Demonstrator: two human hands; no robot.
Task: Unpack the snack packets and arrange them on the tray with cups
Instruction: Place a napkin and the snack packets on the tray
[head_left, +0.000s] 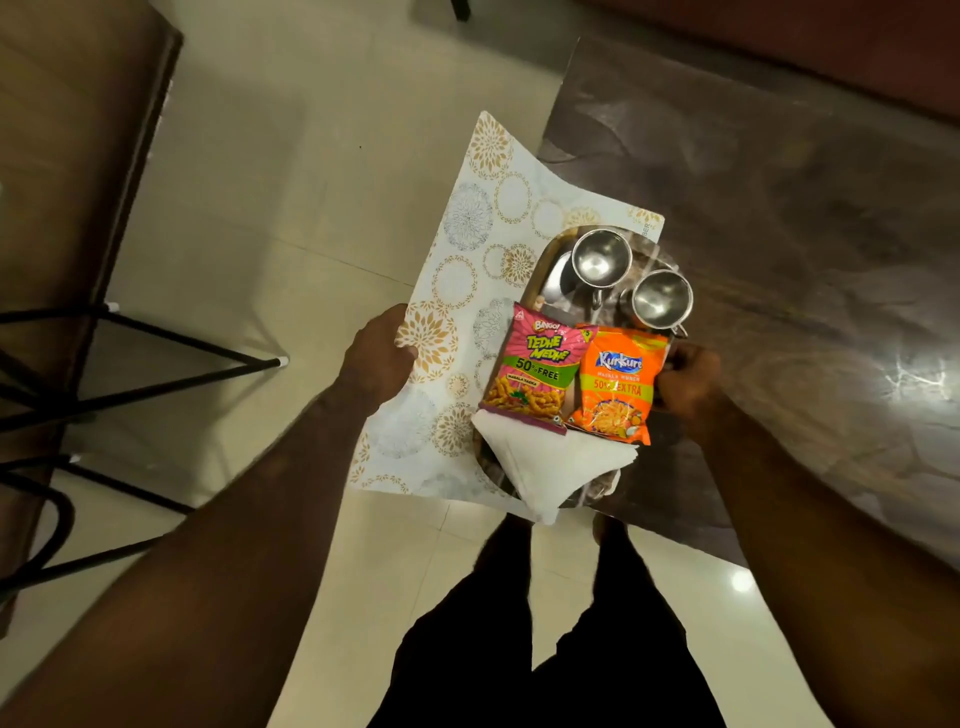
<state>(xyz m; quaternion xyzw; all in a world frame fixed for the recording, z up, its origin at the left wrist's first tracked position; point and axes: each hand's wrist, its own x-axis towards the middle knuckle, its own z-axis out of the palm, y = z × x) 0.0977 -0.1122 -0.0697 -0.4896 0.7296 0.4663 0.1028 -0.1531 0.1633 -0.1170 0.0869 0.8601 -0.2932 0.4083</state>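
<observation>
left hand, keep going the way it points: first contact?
The left hand already grips the edge of the patterned sheet. Pushed on to the right, it would probably meet the pink snack packet on the tray first, though height above the sheet is unclear from this view.

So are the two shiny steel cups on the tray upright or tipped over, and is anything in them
Upright and empty: both steel cups stand mouth-up on the steel tray, with bare shiny bottoms visible inside.

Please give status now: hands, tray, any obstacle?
Left hand grips the mat edge; right hand at the tray side. Both packets, two cups, napkins on tray. Nothing in the way.
</observation>
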